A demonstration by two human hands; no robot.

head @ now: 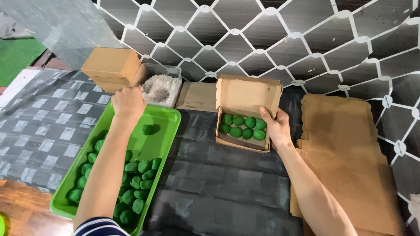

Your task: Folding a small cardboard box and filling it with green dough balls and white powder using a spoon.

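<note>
An open brown cardboard box point(245, 94) in the middle holds several green balls point(243, 126) in two rows. My right hand point(275, 126) grips the box's right side, thumb on the edge. My left hand point(128, 102) reaches over the far end of a bright green tray point(168, 120), fingers curled by a clear plastic container of white shredded flakes point(161, 87); whether it holds anything is hidden. Several more green balls point(135, 179) lie on the tray near me, and one ball point(147, 129) sits alone further up.
Closed brown boxes point(111, 67) are stacked at the back left. A flat folded box point(197, 96) lies behind the open one. Flattened cardboard sheets point(345, 153) are piled at right. Dark checked plastic point(218, 183) covers the table; a diamond-patterned wall point(262, 39) rises behind.
</note>
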